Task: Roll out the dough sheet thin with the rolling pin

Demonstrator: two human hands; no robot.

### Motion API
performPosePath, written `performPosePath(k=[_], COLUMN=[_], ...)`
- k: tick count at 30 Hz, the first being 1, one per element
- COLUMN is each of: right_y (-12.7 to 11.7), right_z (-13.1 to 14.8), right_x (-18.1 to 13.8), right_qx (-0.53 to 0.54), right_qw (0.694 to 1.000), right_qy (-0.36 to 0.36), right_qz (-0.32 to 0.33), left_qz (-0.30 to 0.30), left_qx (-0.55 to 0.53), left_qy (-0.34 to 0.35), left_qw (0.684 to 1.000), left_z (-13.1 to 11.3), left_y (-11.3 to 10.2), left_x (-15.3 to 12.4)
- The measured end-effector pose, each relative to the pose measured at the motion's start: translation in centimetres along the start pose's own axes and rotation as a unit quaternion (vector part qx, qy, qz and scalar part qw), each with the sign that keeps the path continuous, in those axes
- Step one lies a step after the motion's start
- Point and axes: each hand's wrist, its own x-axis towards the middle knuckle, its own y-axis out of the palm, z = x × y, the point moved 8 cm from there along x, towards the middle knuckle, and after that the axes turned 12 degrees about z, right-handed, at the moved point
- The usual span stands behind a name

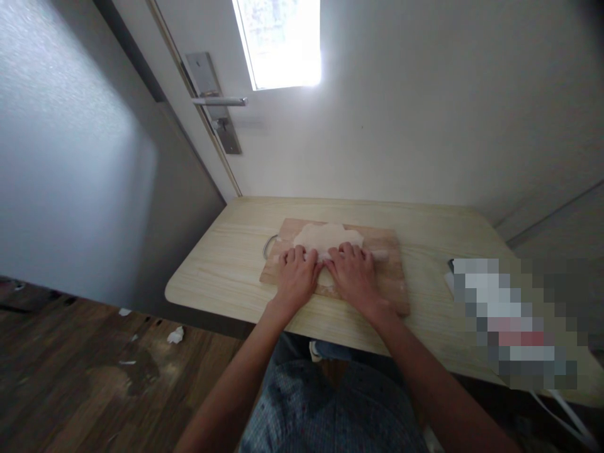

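A flattened sheet of pale dough [325,236] lies on a wooden cutting board [387,277], its far part spread beyond my fingers. Across the dough runs a light rolling pin [380,255], with its right end showing past my fingers. My left hand [298,272] is curled over the left part of the pin. Close beside it, my right hand [352,269] has its fingers bent over the right part. The thumbs almost meet in the middle. A bit of dough [325,277] shows between my hands on the near side.
The board rests on a pale wood table [221,264], with a metal ring handle [268,246] at its left. A blurred-out item [509,321] lies at the right. Behind stands a white door with a lever handle [221,101]. Crumpled paper [175,335] lies on the floor.
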Motion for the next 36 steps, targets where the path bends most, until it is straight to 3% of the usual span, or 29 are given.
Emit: performPosePath(k=[10, 18, 25, 30, 36], right_y=[0.5, 0.5, 0.0, 0.8, 1.2], right_z=[-0.1, -0.4, -1.2, -3.0, -5.7], right_x=[-4.6, -4.6, -2.2, 2.3, 7.2], right_qx=[-0.002, -0.015, -0.005, 0.007, 0.055], right_qw=[0.999, 0.998, 0.998, 0.999, 0.989], right_qy=[-0.054, -0.065, -0.058, -0.013, 0.087], right_qz=[-0.001, 0.022, 0.021, 0.044, 0.105], left_qz=[0.006, 0.017, 0.022, 0.021, 0.179], left_qx=[-0.023, -0.026, -0.012, -0.030, -0.094], left_qy=[-0.023, 0.027, 0.057, 0.018, -0.010], left_qw=[0.999, 0.999, 0.998, 0.999, 0.979], left_z=[-2.6, -2.1, -1.2, 0.3, 2.7], left_y=[0.0, -0.4, -0.8, -0.6, 2.3], left_x=[-5.2, -4.2, -1.3, 3.5, 10.1])
